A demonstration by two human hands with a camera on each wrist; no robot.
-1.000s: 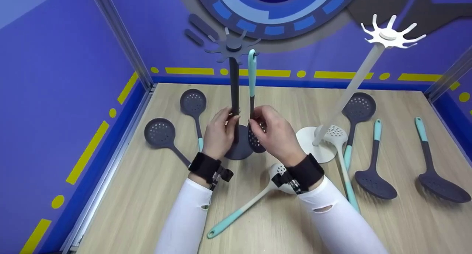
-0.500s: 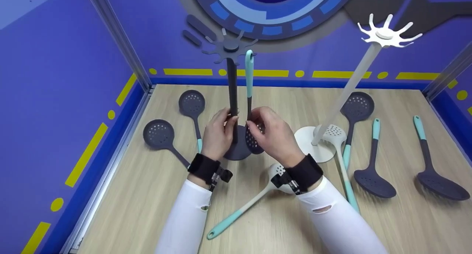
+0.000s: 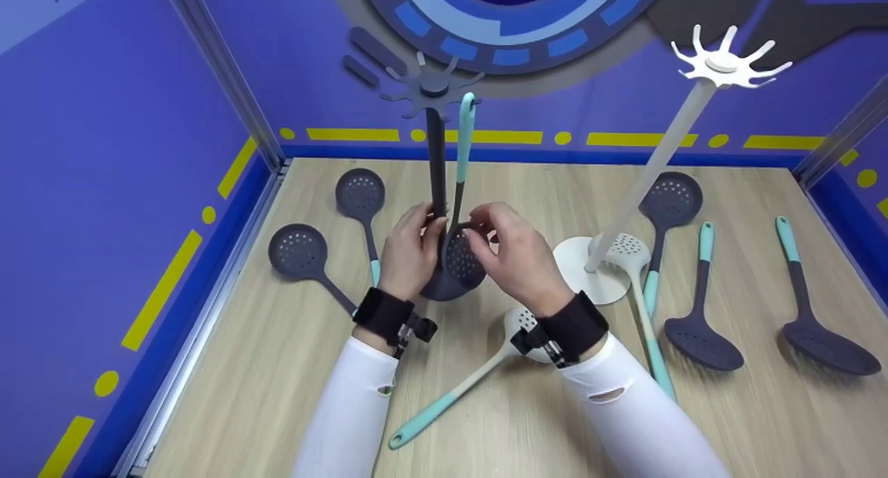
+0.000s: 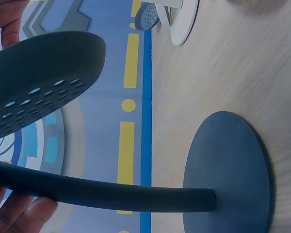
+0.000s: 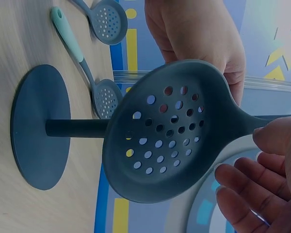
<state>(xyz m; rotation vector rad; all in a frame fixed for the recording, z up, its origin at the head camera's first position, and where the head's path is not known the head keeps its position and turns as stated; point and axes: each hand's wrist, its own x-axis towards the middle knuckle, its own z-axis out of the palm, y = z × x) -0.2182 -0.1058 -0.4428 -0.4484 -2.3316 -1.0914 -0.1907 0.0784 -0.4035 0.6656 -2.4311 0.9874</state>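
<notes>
A dark utensil stand (image 3: pixel 435 159) with hooked arms stands at the table's middle. My left hand (image 3: pixel 414 249) curls its fingers round the pole. Beside the pole a dark skimmer (image 3: pixel 465 259) with a mint handle hangs upright, its handle's top at one hook. Its perforated bowl (image 5: pixel 169 131) shows large in the right wrist view, and its underside (image 4: pixel 43 77) in the left wrist view. My right hand (image 3: pixel 517 249) is right next to the bowl, fingers loosely bent, the thumb overlapping the neck in the right wrist view.
A white utensil stand (image 3: pixel 652 173) leans at right in the head view, a white skimmer (image 3: pixel 628 252) by its base. Another white utensil (image 3: pixel 479 377) lies in front. Dark skimmers (image 3: pixel 361 193) lie on the left, more dark utensils (image 3: pixel 704 343) on the right. Blue walls enclose the table.
The skimmer's bowl has swung left towards the pole and turned its holes more to the front. My right fingers have loosened from its neck. The left hand keeps its grip on the stand.
</notes>
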